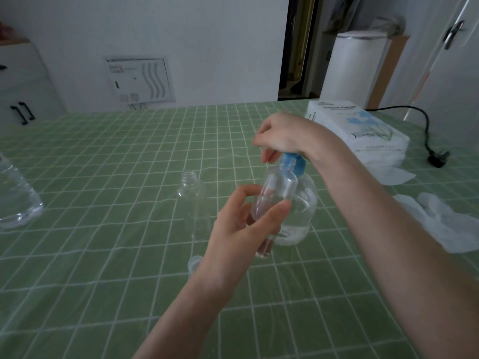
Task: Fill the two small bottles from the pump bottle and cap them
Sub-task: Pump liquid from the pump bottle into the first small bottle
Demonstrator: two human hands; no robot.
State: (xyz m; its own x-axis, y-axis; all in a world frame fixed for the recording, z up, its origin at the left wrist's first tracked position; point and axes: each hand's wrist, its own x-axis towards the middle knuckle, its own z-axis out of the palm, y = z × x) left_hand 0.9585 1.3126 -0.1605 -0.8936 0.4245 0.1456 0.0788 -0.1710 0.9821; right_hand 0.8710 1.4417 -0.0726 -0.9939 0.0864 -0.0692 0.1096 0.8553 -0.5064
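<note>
Filling first small bottle (275, 200): left hand (239, 229) grips it tilted, mouth under the blue nozzle (288, 160) of the pump bottle (307, 203); right hand (282, 136) curls fingers over the pump head. Second small bottle (193, 194) stands open on the table (103, 177), just left. Next: hold alignment, pump till full, then cap
</note>
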